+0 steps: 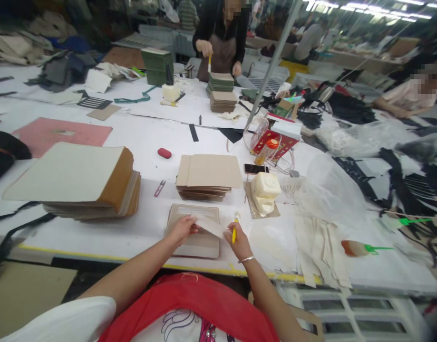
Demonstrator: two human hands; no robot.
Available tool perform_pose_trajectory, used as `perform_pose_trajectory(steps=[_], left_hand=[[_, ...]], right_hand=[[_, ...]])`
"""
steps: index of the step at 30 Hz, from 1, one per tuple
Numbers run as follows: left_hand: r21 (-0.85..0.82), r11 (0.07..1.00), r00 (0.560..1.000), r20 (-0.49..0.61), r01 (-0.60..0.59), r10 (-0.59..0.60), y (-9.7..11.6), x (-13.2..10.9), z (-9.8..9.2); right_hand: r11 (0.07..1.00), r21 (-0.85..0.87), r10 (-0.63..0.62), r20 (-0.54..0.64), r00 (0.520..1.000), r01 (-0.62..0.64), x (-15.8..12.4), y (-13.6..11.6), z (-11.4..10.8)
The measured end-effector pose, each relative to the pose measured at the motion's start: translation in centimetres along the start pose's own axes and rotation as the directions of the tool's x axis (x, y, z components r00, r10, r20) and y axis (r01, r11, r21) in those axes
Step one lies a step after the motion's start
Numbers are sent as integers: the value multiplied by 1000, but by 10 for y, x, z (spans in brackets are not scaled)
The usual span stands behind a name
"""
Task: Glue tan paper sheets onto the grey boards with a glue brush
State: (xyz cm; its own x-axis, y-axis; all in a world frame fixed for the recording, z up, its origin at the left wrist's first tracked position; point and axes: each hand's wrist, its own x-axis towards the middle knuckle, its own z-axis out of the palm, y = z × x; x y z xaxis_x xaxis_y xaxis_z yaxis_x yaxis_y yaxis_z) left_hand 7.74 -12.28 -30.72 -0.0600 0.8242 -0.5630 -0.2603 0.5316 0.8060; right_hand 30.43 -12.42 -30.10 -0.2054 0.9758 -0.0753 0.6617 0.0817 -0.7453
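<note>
My left hand [182, 229] pinches one end of a pale paper strip [209, 225] held just above a tan board [197, 240] that lies at the table's near edge. My right hand [238, 240], with a bracelet on the wrist, is closed on a yellow brush [234, 232] and touches the strip's other end. Behind the board sits a stack of tan boards [208, 178]. A cream glue jug [264, 192] stands on a small mat to the right.
A tall pile of boards [79, 183] lies at the left. Small scissors [160, 188], a red eraser [164, 153] and a phone [256, 168] lie on the white table [140, 137]. Pale strips [320, 247] spread at right. A person [221, 42] works across the table.
</note>
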Motion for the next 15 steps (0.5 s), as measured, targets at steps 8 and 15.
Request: perform_pose_trajectory(steps=[8, 15], left_hand=[[614, 790, 934, -280, -5, 223, 9, 13, -74], [789, 613, 898, -297, 39, 325, 15, 40, -87]], right_hand=[[987, -113, 106, -103, 989, -118, 53, -21, 45], [954, -275, 75, -165, 983, -119, 78, -17, 74]])
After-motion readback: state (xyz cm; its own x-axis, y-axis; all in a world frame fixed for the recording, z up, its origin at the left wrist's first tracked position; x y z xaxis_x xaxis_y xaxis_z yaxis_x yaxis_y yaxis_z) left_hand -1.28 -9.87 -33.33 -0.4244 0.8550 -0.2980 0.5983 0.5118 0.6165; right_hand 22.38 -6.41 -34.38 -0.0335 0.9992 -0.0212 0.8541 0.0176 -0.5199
